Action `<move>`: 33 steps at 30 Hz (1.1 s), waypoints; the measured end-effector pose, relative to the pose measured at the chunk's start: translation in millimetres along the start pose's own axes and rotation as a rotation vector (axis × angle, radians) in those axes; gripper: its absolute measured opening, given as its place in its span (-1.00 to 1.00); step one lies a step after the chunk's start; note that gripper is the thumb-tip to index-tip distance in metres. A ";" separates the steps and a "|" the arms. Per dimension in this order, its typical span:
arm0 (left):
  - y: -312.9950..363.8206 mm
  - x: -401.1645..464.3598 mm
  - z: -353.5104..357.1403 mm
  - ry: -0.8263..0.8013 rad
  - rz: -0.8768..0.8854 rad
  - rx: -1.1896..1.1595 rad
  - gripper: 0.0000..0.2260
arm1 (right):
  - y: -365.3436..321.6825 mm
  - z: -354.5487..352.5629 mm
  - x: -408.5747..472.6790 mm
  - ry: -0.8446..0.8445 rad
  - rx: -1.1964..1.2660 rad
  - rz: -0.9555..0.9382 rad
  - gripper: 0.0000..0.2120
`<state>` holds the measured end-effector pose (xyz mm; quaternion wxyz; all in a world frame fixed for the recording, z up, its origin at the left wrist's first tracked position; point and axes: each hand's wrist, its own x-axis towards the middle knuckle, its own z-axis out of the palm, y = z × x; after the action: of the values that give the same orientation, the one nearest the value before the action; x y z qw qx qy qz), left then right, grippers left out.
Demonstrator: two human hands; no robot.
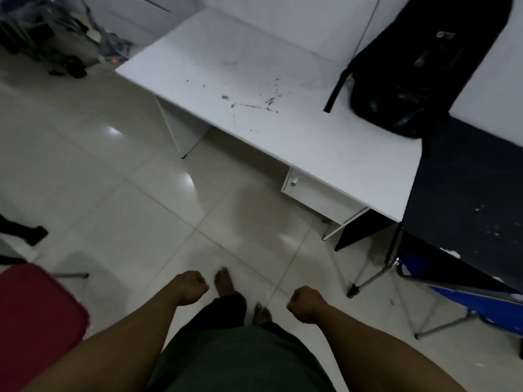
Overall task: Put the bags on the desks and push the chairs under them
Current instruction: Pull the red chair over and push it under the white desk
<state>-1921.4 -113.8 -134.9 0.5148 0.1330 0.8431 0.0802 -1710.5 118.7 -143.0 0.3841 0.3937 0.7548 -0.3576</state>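
**Backpack on the white desk, both fists empty**

The black backpack (418, 66) lies on the white desk (254, 89), at its right end beside a dark desk (464, 199). A blue chair (458, 290) sits partly under that one; a red chair (34, 321) stands apart at left. The left hand (191, 287) and right hand (307, 305) are curled into fists, holding nothing.

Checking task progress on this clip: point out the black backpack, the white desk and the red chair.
black backpack (418, 75), head view, middle of its front panel.
white desk (226, 60), head view, bare part of its top.
red chair (31, 321), head view, middle of its seat.
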 end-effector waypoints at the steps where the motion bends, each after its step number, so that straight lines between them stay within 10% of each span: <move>1: -4.4 -0.3 4.3 0.014 0.002 -0.039 -0.73 | -5.9 3.9 -2.3 -0.006 -0.022 -0.009 -0.63; 25: -218.8 -49.0 -83.7 0.070 0.206 0.218 -0.65 | -261.8 191.5 -60.8 0.146 0.152 -0.172 -0.73; 33: -257.5 -71.5 -72.2 0.115 0.216 0.192 -0.67 | -243.2 226.6 -85.6 0.185 0.040 -0.125 -0.70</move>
<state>-1991.0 -380.7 -111.4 0.4389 0.2669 0.8558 0.0615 -1820.5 -205.1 -113.2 0.2817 0.3846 0.8029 -0.3580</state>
